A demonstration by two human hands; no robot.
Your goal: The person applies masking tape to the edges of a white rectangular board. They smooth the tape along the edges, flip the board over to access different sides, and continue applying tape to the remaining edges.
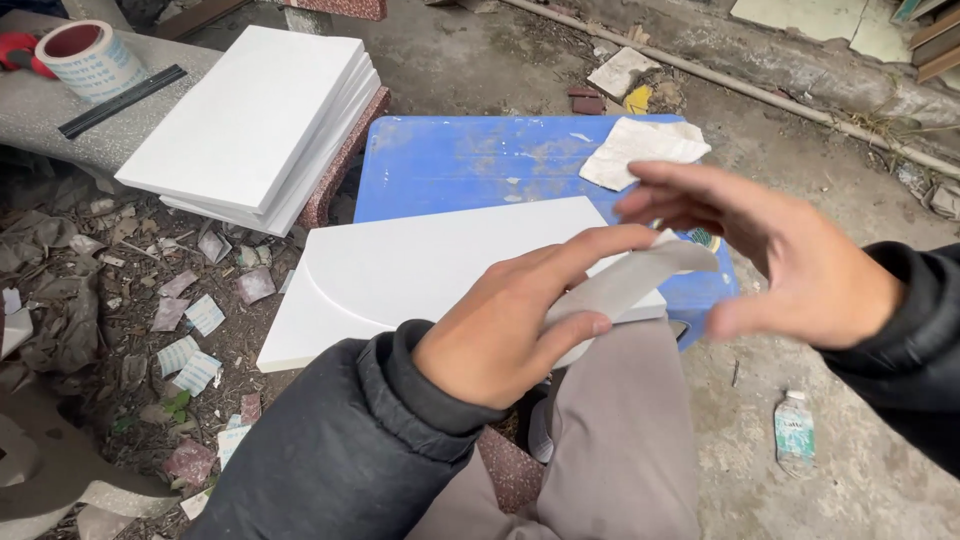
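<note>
Head view: a pale folded paper strip was pinched betw. thumb & fingers of the left hand, just above the white panel laid across the lap & the blue stool. The right hand was held open w/ fingers spread, blurred, at the strip's far end. A stack of white panels sat on the bench, by a tape roll.

You sit in a rough outdoor work yard: white panels stacked far left, a blue plastic table ahead, paper scraps littering dirt, cracked concrete ground right.
</note>
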